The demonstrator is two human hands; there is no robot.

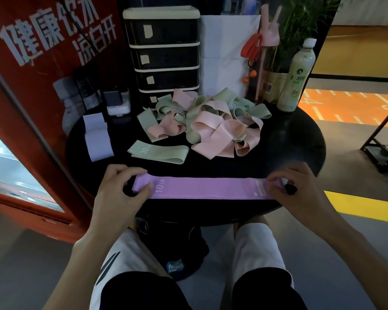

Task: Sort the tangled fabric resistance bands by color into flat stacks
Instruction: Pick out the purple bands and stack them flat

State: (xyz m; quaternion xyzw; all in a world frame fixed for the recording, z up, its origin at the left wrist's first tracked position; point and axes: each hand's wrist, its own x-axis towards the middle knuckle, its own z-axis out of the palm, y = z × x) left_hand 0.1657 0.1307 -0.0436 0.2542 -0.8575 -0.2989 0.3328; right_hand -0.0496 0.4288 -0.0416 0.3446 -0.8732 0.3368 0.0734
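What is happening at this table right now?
A seated person holds a purple band stretched out flat over the near part of the round black table. The left hand pinches one end and the right hand the other. A lilac stack lies at the left, one green band lies flat mid-table, and a tangled pile of pink and green bands lies behind.

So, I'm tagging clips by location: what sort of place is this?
Probably a gym or sports hall: orange court-style floor with painted lines, a red drinking-water machine, and resistance bands piled on a small round table.
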